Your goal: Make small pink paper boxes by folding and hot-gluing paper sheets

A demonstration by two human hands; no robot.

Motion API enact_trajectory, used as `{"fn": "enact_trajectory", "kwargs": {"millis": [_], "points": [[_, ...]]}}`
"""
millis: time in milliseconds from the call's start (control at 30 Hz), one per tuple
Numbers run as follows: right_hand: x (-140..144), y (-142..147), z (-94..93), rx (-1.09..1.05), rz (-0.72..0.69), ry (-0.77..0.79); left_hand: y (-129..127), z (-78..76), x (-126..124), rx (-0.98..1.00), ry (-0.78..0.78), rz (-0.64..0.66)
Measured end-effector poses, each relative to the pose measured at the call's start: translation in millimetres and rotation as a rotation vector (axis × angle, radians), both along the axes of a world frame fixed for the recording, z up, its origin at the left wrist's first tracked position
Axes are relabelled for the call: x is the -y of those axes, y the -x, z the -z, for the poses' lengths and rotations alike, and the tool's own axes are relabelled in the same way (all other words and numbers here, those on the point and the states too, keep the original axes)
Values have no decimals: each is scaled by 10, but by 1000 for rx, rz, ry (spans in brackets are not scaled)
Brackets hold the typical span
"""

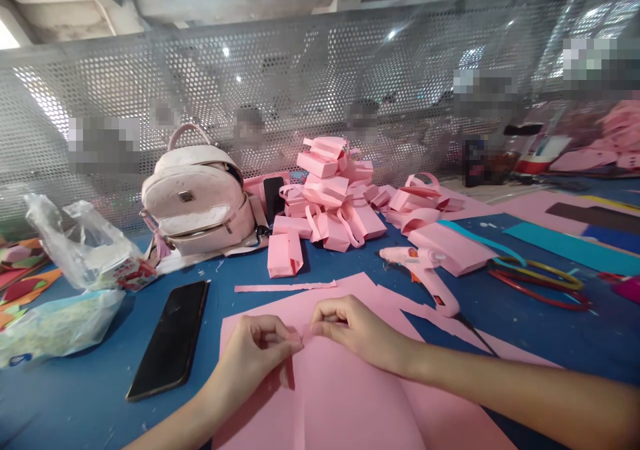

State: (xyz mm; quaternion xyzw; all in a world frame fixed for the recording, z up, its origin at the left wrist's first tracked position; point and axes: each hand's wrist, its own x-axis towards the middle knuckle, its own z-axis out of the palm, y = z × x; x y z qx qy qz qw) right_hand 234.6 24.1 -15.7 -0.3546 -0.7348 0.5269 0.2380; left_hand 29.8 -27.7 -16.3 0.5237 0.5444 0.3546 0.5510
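A large pink paper sheet (360,397) lies in front of me, with a lengthwise fold or edge running toward me between my hands. My left hand (257,347) is closed in a pinch over the sheet, thumb against fingertips, just left of that line. My right hand (357,333) is also curled into a pinch, a short gap to the right of the left fingertips. Whatever sits between either set of fingertips is too small or hidden to make out. Beyond the hands lies a narrow pink paper strip (285,287).
Folded pink paper boxes (327,193) are heaped at the back, near a pale backpack (200,193). A pink glue gun (423,273) lies right of the sheet, close to coloured loops (540,287). On the left are a black phone (170,340) and plastic bags (60,327).
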Motion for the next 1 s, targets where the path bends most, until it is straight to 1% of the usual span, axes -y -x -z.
{"fn": "enact_trajectory", "kwargs": {"millis": [200,400,667,867,1000], "points": [[-28,-35,-45,-36,21,-101,38,-57,-53,14,132,114],[-125,-91,-66,61,26,-201,141,-99,-96,22,124,114],[-133,-68,-87,38,50,-188,148,-74,-117,38,126,150],[-128,-72,-92,56,65,-179,163,-94,-113,43,124,151],[-131,-81,-94,15,62,-160,188,-79,-107,46,146,183]]}}
